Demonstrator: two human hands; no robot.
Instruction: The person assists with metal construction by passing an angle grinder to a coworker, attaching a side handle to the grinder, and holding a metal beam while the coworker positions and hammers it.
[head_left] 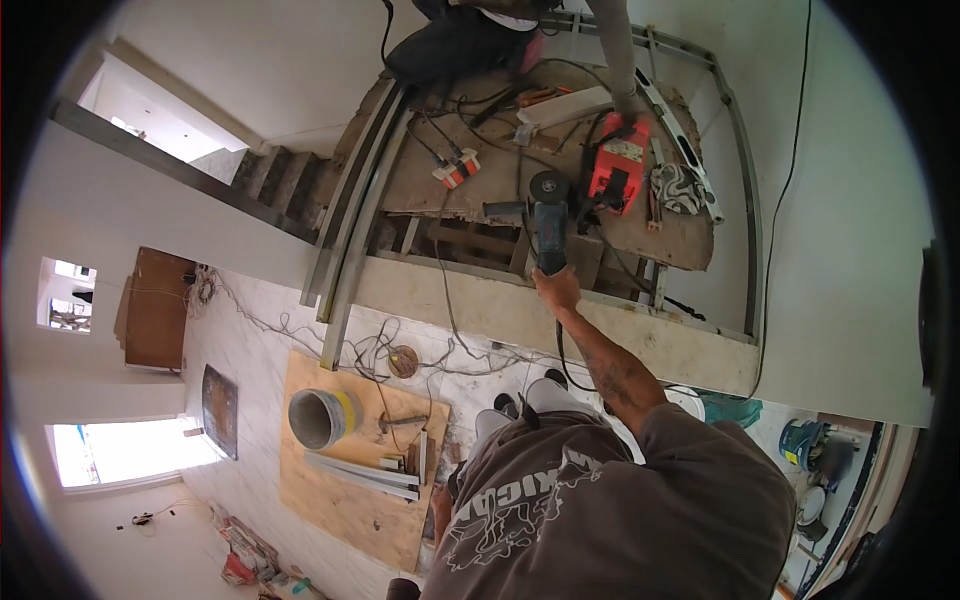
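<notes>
Angle grinder (pixel 549 228) is pointing toward twelve o'clock, the right hand (pixel 558 289) gripping its rear. A red machine (pixel 618 160) is sitting at the grinder's two o'clock; toward seven, the left hand (pixel 441 508) is showing partly, its grip indiscernible.

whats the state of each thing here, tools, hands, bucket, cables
Right hand, closed around the grinder
Grinder, held, disc fitted; cannot tell if it is spinning
Left hand, low and partly hidden; cannot tell if open
Red machine, another person's hand at it; cannot tell if switched on
Power strip, black plugs in it
Bucket, upright, open-topped
Cables, loose and tangled
</notes>
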